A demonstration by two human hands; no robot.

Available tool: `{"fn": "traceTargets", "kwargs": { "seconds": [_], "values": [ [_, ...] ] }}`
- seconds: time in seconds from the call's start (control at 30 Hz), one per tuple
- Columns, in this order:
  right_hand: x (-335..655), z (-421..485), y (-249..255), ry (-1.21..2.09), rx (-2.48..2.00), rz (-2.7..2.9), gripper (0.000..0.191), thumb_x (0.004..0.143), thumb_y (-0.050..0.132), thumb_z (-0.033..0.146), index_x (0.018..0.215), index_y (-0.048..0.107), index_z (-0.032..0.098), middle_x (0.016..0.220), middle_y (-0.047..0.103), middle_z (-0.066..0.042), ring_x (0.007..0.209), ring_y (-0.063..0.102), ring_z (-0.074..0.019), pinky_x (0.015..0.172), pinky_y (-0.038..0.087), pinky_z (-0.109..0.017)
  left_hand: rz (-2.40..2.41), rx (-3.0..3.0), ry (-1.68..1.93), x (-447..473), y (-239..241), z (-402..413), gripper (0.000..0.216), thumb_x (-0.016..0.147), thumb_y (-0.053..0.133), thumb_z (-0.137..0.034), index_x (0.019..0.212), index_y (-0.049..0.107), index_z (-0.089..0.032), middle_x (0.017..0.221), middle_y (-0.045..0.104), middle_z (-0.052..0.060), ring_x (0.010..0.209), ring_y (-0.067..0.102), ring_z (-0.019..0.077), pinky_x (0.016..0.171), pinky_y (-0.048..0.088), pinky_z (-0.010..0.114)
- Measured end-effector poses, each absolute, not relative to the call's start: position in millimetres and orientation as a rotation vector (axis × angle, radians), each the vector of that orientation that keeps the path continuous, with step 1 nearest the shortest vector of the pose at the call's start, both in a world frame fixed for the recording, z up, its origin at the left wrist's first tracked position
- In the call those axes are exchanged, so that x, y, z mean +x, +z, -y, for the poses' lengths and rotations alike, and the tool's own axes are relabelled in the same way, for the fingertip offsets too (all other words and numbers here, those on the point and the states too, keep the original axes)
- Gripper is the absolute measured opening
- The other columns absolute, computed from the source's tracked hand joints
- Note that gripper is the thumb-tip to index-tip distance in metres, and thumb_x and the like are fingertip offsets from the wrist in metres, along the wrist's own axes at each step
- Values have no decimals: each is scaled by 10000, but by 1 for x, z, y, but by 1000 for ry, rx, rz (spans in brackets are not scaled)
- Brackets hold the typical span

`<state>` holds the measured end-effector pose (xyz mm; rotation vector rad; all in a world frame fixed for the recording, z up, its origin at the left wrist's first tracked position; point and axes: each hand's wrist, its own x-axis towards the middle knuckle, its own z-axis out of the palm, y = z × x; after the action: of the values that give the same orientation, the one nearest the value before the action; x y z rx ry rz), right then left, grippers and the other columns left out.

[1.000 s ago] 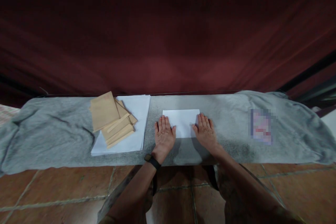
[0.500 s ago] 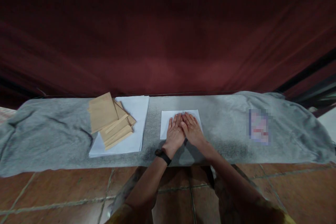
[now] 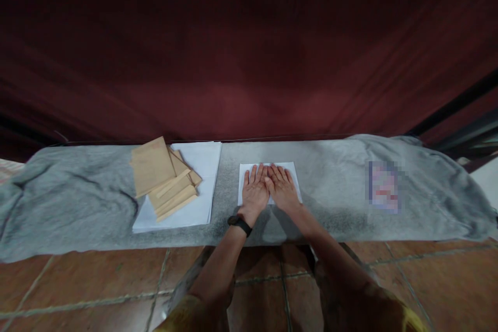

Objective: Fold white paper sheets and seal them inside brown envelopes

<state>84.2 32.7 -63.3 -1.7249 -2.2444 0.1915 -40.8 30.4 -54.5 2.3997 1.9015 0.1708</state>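
A white sheet of paper (image 3: 244,168), possibly folded, lies on the grey cloth in the middle of the view. Flat on its left half rests my left hand (image 3: 256,187), palm down with the fingers stretched out and a black band on the wrist. My right hand (image 3: 284,187) is pressed flat over the right half, fingers extended. The two hands touch at the thumbs and index fingers. Much of the paper is hidden beneath them. Neither hand grips anything.
Brown paper envelopes (image 3: 153,166) lie in a loose pile on a stack of larger white sheets (image 3: 202,166) to the left. A blurred-out item (image 3: 384,188) is on the right. Grey cloth (image 3: 330,187) covers the long surface; a dark red curtain (image 3: 249,88) hangs behind.
Both hands have slid slightly up the white paper, and the left hand has shifted a little left with its fingers more spread. The envelopes and stack have stayed put.
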Motion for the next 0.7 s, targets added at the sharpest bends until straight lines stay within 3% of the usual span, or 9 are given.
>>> {"fn": "traceTargets", "kwargs": {
  "seconds": [0.23, 0.7],
  "values": [
    [83, -34, -66, 91, -1743, 2239, 540, 1112, 259, 378, 1541, 506, 163, 1637, 428, -101, 1510, 392, -275, 1253, 245, -482, -1942, 2369, 229, -39, -60, -33, 585, 1037, 281, -230, 1613, 351, -153, 1687, 340, 96, 1594, 216, 265, 1298, 206, 528],
    [103, -37, -81, -84, -1715, 2209, 568, 1096, 323, 397, 1541, 486, 85, 1624, 430, -181, 1477, 426, -335, 1211, 310, -513, -2011, 2320, 342, -43, -60, -29, 550, 1056, 355, -325, 1583, 417, -185, 1684, 342, 97, 1585, 245, 286, 1295, 190, 539]
  ]
}}
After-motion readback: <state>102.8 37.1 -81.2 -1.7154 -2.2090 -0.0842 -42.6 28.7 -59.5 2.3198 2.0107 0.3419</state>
